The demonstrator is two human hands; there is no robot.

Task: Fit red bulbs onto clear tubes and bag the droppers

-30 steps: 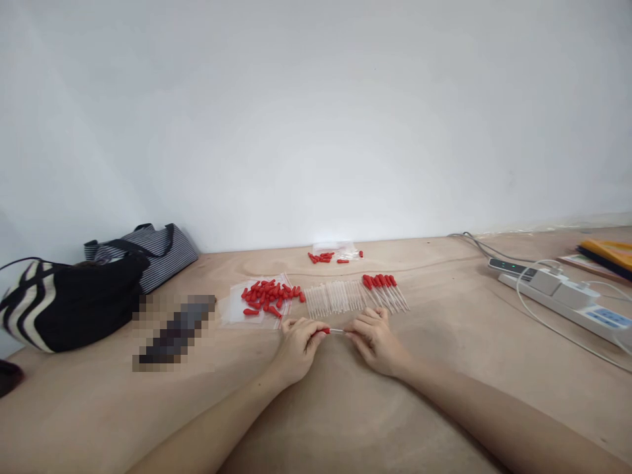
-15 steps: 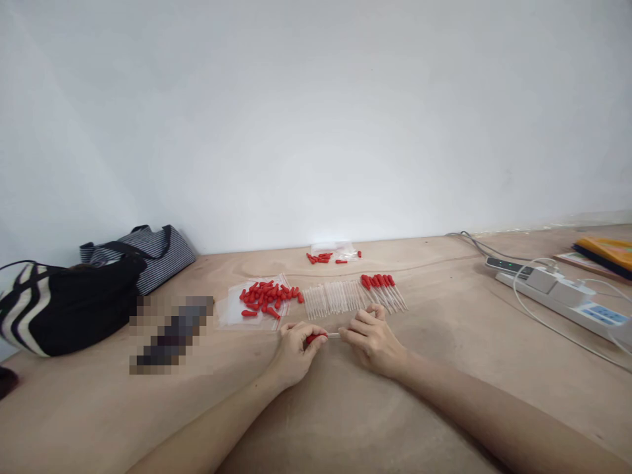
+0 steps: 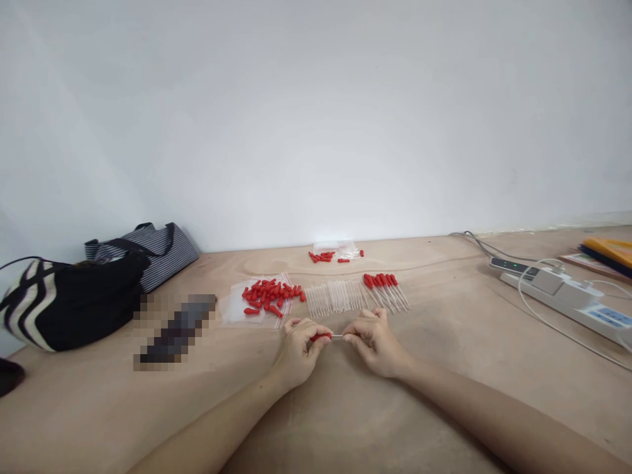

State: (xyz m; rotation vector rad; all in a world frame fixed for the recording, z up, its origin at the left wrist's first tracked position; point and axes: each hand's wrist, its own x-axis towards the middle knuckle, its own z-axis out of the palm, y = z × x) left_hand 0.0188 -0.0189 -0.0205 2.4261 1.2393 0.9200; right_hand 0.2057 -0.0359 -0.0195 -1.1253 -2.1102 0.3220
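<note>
My left hand (image 3: 302,349) pinches a red rubber dropper bulb (image 3: 320,336) between thumb and forefinger. A thin, pale dropper tube (image 3: 337,337) runs from the bulb's end to my right hand (image 3: 372,343), whose fingertips are closed on it. Just beyond the hands lies a row of bare dropper tubes (image 3: 333,297). To its right are several droppers with red bulbs fitted (image 3: 382,281). Left of the row, a pile of loose red bulbs (image 3: 266,291) rests on clear plastic bags (image 3: 234,309).
Near the wall lie more red bulbs (image 3: 322,257) beside a small plastic bag (image 3: 332,247). On the left are a black bag (image 3: 99,306), a striped bag (image 3: 168,257) and a blurred dark object (image 3: 178,329). A power strip (image 3: 567,296) with cables stands right, near stacked books (image 3: 607,253).
My right hand's fingers have closed in more tightly around the tube, and less of the tube shows between the hands. The whole view has shifted slightly.
</note>
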